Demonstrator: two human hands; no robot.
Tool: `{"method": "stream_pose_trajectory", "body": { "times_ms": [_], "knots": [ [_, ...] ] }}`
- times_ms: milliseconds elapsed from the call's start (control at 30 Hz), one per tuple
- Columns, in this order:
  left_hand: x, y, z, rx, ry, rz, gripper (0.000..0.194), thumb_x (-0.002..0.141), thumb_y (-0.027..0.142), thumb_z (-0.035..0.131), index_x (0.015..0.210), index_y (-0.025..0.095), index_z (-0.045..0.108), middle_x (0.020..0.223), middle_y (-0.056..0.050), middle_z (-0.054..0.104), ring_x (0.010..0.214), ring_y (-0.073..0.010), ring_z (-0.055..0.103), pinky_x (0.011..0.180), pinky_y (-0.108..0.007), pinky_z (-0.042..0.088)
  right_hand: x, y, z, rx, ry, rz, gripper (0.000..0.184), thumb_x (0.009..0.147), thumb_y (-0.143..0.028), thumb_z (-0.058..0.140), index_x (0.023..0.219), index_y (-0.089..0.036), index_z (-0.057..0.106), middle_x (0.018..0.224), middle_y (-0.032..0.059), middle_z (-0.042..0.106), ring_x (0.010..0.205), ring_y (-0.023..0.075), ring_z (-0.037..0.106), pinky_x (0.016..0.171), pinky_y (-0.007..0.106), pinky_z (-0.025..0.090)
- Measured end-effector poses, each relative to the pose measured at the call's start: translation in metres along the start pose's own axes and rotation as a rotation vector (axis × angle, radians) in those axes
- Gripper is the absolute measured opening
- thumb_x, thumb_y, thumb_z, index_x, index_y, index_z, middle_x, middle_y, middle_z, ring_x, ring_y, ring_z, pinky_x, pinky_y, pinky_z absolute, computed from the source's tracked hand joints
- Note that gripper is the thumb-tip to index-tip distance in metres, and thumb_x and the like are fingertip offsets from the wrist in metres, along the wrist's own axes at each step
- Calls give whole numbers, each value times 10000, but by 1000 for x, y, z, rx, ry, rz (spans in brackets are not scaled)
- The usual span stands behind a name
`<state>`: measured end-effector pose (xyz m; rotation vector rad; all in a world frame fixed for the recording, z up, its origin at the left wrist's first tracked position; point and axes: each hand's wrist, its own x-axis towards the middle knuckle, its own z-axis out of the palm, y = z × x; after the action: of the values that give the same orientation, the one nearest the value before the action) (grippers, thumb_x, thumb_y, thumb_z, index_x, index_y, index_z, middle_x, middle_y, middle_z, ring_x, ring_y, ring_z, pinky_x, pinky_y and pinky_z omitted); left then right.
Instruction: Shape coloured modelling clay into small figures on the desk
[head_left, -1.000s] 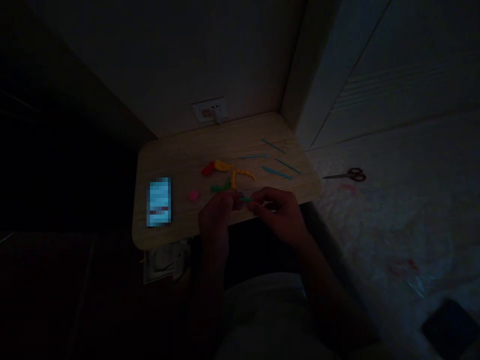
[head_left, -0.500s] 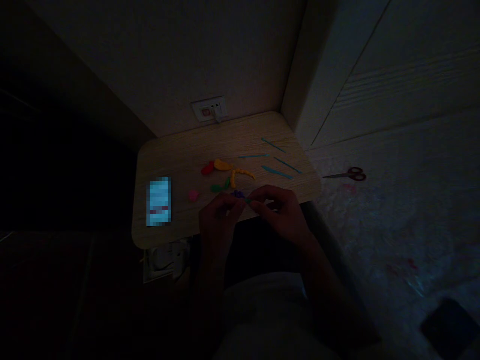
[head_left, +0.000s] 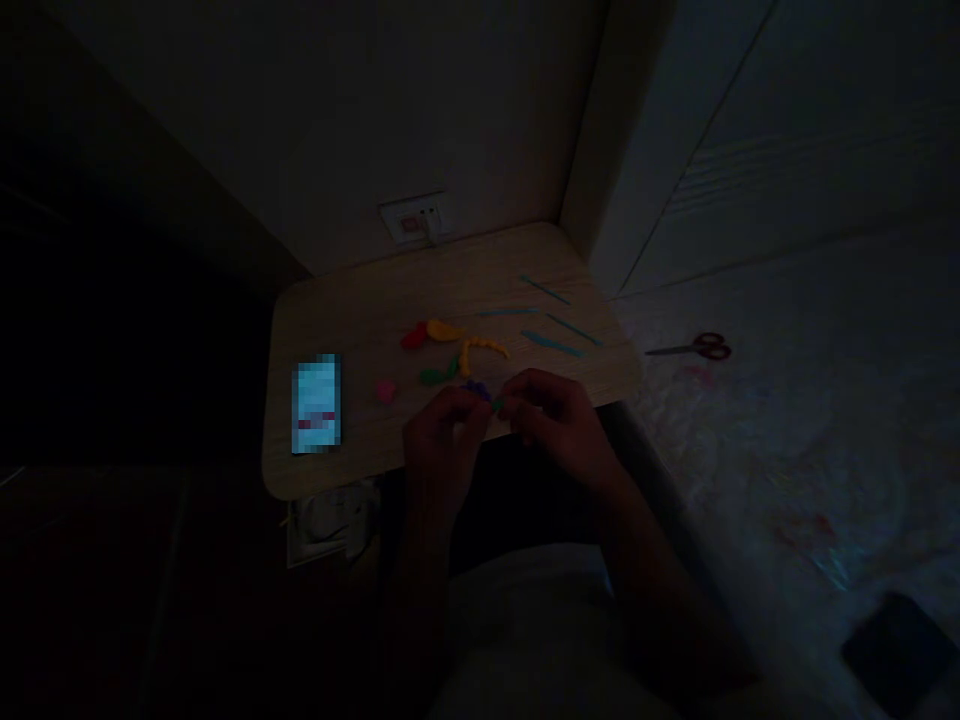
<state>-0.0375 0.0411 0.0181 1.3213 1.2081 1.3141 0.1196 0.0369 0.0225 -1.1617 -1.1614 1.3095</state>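
Dim light covers everything. Over the near edge of the small wooden table (head_left: 341,300), my left hand (head_left: 446,425) pinches a purple clay piece (head_left: 476,389) between thumb and fingers. A bit of green clay (head_left: 498,404) joins or touches it; which of the two I cannot tell. My right hand (head_left: 551,415) has its fingertips closed at that green clay. Just beyond my hands lie a green clay piece (head_left: 433,377), a bumpy yellow clay strand (head_left: 484,345), an orange-yellow clay lump (head_left: 444,330) and a red clay lump (head_left: 413,336). A pink clay ball (head_left: 385,390) rests left of my left hand.
Several thin blue modelling tools (head_left: 551,343) lie at the table's right. A lit phone (head_left: 316,405) is at the left. Scissors (head_left: 694,347) with red handles lie to the right, off the table. A wall socket (head_left: 416,218) holds a plug behind the table. Below is an open drawer (head_left: 330,525).
My right hand's fingers have shifted slightly around the green clay, showing more of it. My left hand has moved a little to the right. The clay on the table stays put.
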Motion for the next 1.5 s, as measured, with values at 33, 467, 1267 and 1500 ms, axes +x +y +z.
{"method": "stream_pose_trajectory", "body": {
  "times_ms": [33, 467, 1267, 1500],
  "knots": [
    [-1, 1, 0, 14, 6, 11, 204, 821, 341, 781, 689, 203, 709, 715, -13, 666, 721, -167, 601, 723, -295, 486, 0, 0, 1, -1, 0, 2, 214, 824, -397, 758, 840, -190, 710, 722, 7, 669, 592, 119, 573, 473, 206, 446],
    [-2, -4, -3, 43, 0, 55, 117, 844, 320, 791, 913, 227, 776, 855, -30, 735, 806, -184, 649, 768, -304, 489, 1, -3, -2, 79, 26, 103, 307, 726, -450, 861, 683, -184, 714, 596, -7, 662, 519, 106, 569, 450, 204, 426],
    [-1, -7, -4, 5, -51, 193, 146, 795, 186, 843, 919, 257, 814, 904, -18, 746, 857, -166, 655, 802, -302, 516, 0, -6, -12, 136, -29, 110, 280, 722, -426, 866, 768, -183, 734, 629, -13, 663, 543, 106, 577, 442, 189, 439],
    [-4, -4, 3, -28, -24, 63, 226, 781, 270, 847, 992, 219, 785, 971, -57, 783, 874, -187, 707, 804, -308, 554, -1, -4, -8, 86, -28, 94, 309, 734, -460, 855, 750, -182, 722, 634, -15, 643, 544, 101, 549, 450, 193, 426]
  ]
}}
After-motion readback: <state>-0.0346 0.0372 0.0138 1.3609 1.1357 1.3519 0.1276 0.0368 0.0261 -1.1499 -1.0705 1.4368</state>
